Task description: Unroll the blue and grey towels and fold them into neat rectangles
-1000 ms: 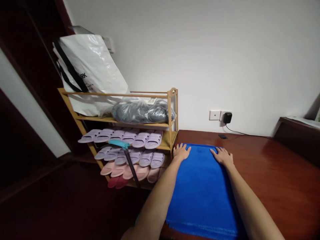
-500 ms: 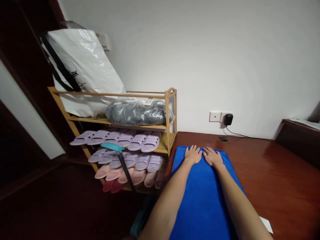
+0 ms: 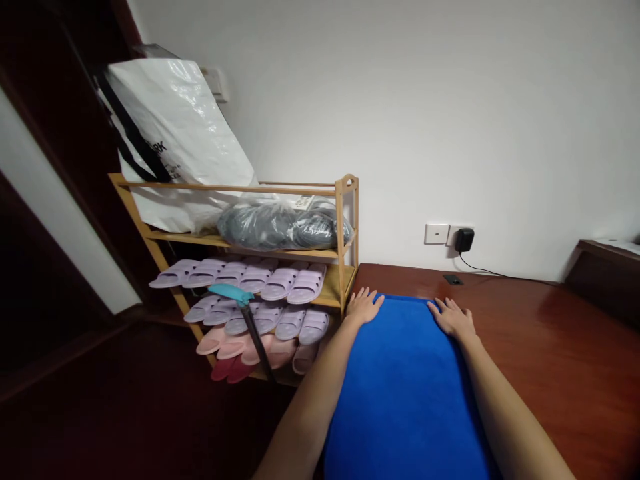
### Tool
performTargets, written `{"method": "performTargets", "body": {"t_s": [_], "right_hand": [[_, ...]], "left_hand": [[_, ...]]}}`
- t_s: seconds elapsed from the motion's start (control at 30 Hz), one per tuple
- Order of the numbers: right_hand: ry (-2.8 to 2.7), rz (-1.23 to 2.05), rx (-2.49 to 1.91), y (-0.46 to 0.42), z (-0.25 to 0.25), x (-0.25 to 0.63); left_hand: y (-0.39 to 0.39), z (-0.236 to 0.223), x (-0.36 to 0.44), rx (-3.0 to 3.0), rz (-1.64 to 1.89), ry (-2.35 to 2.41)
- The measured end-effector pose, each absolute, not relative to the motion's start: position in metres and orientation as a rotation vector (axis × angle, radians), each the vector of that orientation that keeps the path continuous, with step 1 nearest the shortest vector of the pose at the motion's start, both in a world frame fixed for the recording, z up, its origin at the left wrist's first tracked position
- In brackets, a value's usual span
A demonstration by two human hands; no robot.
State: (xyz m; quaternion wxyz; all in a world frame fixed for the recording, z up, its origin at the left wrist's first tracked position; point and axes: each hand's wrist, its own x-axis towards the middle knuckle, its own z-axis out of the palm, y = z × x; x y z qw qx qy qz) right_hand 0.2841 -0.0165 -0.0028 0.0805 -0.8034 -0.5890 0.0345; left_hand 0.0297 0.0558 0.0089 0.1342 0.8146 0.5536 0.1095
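Observation:
A blue cloth (image 3: 407,387), smooth and folded, lies lengthwise on the reddish-brown wooden table (image 3: 545,347). At its far left corner rests my left hand (image 3: 365,307), fingers stretched out and pointing to the wall. My right hand (image 3: 453,318) lies at the far right corner with its fingers spread, partly on the cloth and partly over the wood. Neither hand grips anything. The near end of the cloth runs out of the bottom of the view between my forearms.
Left of the table stands a wooden shoe rack (image 3: 345,233) with several purple slippers (image 3: 305,283), a plastic-wrapped grey bundle (image 3: 285,223) and a white bag (image 3: 185,127). A blue-topped pole (image 3: 257,340) leans before it. A black adapter (image 3: 465,239) is plugged into the wall.
My hands have moved apart, from the middle of the cloth's far end out to its two corners. The view has shifted slightly left.

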Motion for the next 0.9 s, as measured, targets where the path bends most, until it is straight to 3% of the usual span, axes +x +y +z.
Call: {"method": "performTargets", "body": {"t_s": [0.2,0.33,0.43,0.9], "right_hand": [[-1.893,-0.137,-2.207,-0.059,0.023,0.263],[-2.094,0.000,-2.063,-0.119,0.017,0.252],[-2.194,0.140,-2.006,-0.153,0.005,0.248],[-2.183,0.087,-2.026,-0.193,0.005,0.238]], "left_hand": [[0.001,0.039,0.008,2.499,0.364,1.352],[-0.078,0.042,-0.016,2.777,0.453,0.919],[-0.117,0.032,-0.029,2.798,0.375,0.897],[-0.153,0.030,-0.039,2.826,0.300,0.900]]}}
